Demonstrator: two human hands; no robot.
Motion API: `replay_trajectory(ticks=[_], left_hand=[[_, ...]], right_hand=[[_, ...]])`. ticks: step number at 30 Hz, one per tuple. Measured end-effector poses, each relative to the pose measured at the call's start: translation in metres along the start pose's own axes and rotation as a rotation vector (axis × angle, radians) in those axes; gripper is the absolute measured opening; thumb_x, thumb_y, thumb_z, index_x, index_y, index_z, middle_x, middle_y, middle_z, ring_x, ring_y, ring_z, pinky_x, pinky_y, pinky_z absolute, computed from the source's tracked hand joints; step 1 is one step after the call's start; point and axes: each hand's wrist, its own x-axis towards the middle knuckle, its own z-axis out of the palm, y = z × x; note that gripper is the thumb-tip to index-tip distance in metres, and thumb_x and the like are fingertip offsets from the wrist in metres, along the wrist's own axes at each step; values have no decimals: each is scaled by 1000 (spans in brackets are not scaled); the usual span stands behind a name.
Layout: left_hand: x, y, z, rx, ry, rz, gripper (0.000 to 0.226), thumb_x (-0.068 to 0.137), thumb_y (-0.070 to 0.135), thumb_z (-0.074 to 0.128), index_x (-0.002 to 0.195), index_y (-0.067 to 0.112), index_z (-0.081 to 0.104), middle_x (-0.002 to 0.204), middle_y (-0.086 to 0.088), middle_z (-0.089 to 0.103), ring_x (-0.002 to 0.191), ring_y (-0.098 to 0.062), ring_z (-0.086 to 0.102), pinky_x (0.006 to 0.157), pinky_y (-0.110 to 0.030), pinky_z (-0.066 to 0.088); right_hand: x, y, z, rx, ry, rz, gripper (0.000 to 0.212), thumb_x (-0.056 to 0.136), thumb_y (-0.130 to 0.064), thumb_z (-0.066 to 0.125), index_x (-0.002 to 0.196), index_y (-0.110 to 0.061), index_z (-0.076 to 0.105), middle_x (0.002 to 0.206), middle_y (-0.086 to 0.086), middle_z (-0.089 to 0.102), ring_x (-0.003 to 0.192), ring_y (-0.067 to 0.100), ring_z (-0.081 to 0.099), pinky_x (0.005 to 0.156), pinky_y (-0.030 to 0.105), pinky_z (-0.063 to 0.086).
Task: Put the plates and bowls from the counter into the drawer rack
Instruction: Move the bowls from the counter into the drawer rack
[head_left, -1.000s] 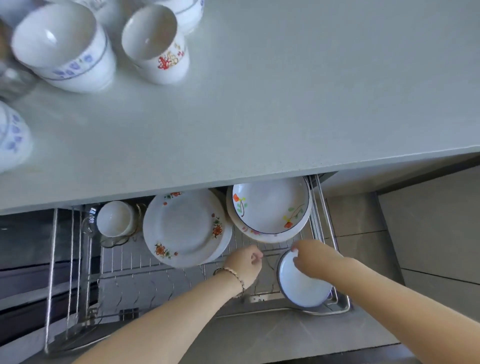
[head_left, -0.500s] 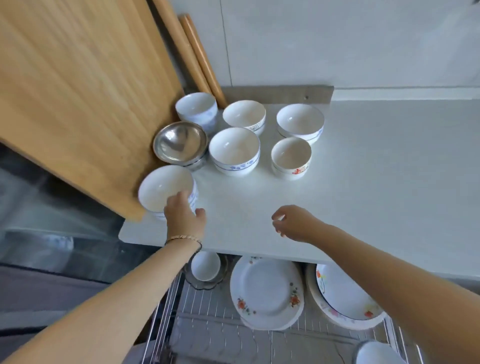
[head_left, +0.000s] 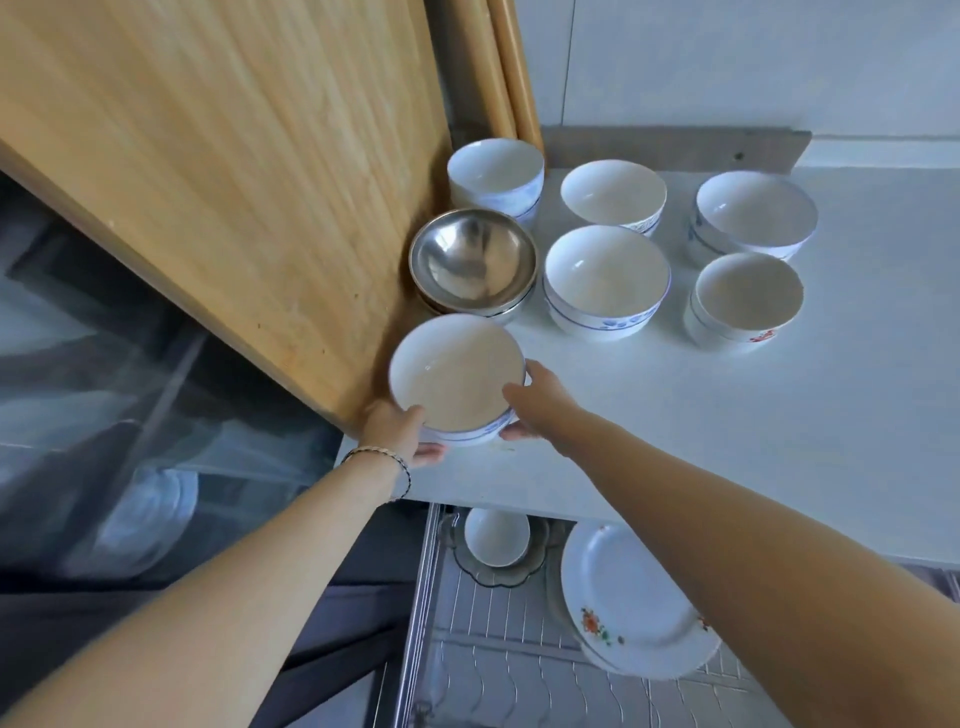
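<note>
Where the counter ends at its front-left corner: one white bowl, rim gripped by left hand and right hand; wooden board just beside, leftward; bare counter rightward.

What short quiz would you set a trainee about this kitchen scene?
1. True or false: only the left hand holds the blue-banded bowl.
2. What stands right behind that bowl on the counter? A) a glass jug B) a metal bowl C) a frying pan
3. Fill in: the flowered plate lies in the ____ below the counter.
Key: 1. False, the right hand grips it too. 2. B. 3. drawer rack.
</note>
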Motion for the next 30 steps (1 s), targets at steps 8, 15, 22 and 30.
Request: replay_trajectory(ticks=[8, 15, 22, 30], left_hand=[[-53, -10, 22, 133, -149, 130, 36, 89, 0, 43, 116, 23, 36, 88, 2, 54, 49, -17, 65, 55, -33, 57], [-140, -63, 110, 362, -381, 261, 49, 86, -4, 43, 115, 34, 35, 86, 5, 51, 64, -25, 63, 65, -43, 61], [-190, -157, 230, 614, -705, 248, 50, 86, 3, 48, 114, 42, 34, 96, 13, 52, 72, -10, 56, 49, -12, 52], [-204, -281, 329, 765, -825, 24, 62, 81, 5, 48, 129, 41, 38, 88, 15, 55, 77, -19, 58, 69, -29, 57]], right_hand=[[-55, 48, -52, 110, 45, -83, 54, 87, 3, 38, 135, -21, 42, 79, 7, 60, 66, 24, 65, 67, 31, 62], [-148, 130, -170, -54, 18, 16, 59, 84, 9, 48, 127, -31, 43, 79, 15, 61, 63, 22, 67, 60, 24, 61], [-200, 243, -279, -468, 78, 173, 40, 86, -14, 53, 121, -34, 52, 108, 5, 71, 95, 29, 67, 88, 36, 54], [-168, 370, -305, -1017, -114, 146, 59, 90, -2, 34, 134, -40, 44, 126, 4, 59, 115, 28, 56, 90, 36, 48]])
